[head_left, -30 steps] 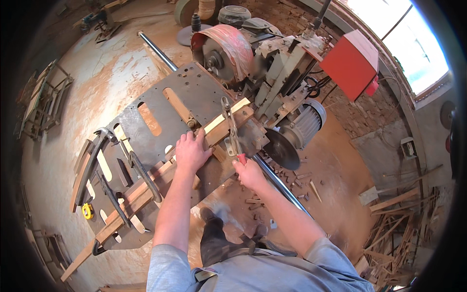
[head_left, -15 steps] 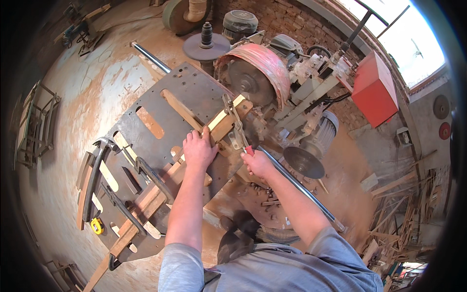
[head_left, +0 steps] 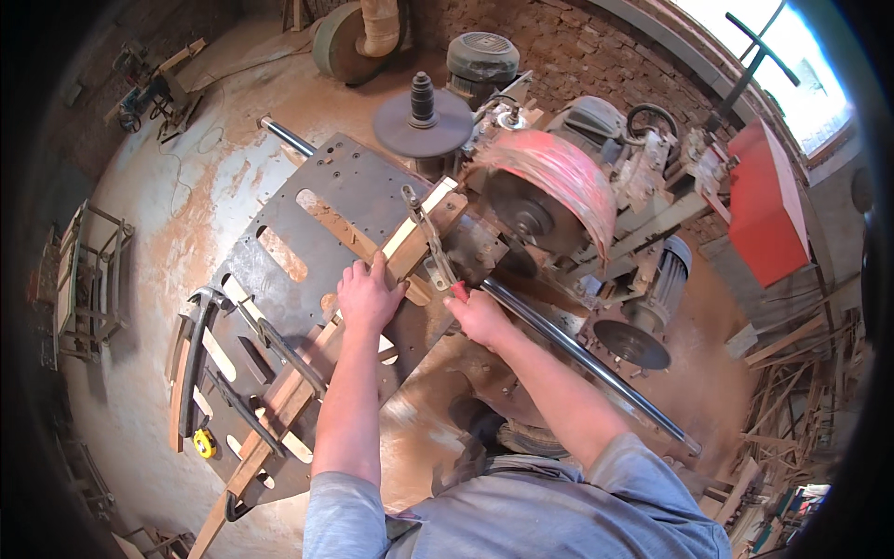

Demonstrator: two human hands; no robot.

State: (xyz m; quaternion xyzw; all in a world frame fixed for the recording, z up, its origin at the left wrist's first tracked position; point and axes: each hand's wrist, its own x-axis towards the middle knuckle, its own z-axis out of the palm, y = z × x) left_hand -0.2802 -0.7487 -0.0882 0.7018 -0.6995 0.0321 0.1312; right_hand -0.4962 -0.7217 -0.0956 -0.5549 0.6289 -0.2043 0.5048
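My right hand [head_left: 480,315] is closed around the red handle [head_left: 460,292] of a metal toggle clamp [head_left: 430,244]. The clamp lies across a pale-topped wooden block [head_left: 416,235] on a dark slotted metal plate [head_left: 279,197]. My left hand [head_left: 368,296] rests beside the block's near end, fingers stretched forward and the index finger against the wood. What lies under its palm is hidden. Beyond the block, to the right, a circular blade [head_left: 521,212] sits under a worn red hood [head_left: 559,168].
Black clamps [head_left: 197,359] and a long wooden bar [head_left: 284,396] occupy the plate's near left, beside a yellow tape measure [head_left: 204,443]. A steel rod [head_left: 587,359] runs along the right. A second disc [head_left: 633,343] stands low, a horizontal disc [head_left: 423,126] farther back. Scrap wood [head_left: 792,401] is piled far right.
The plate has slid along the rod toward the far left, carrying the block and clamp away from the blade. Both hands moved with it. The whole view has shifted.
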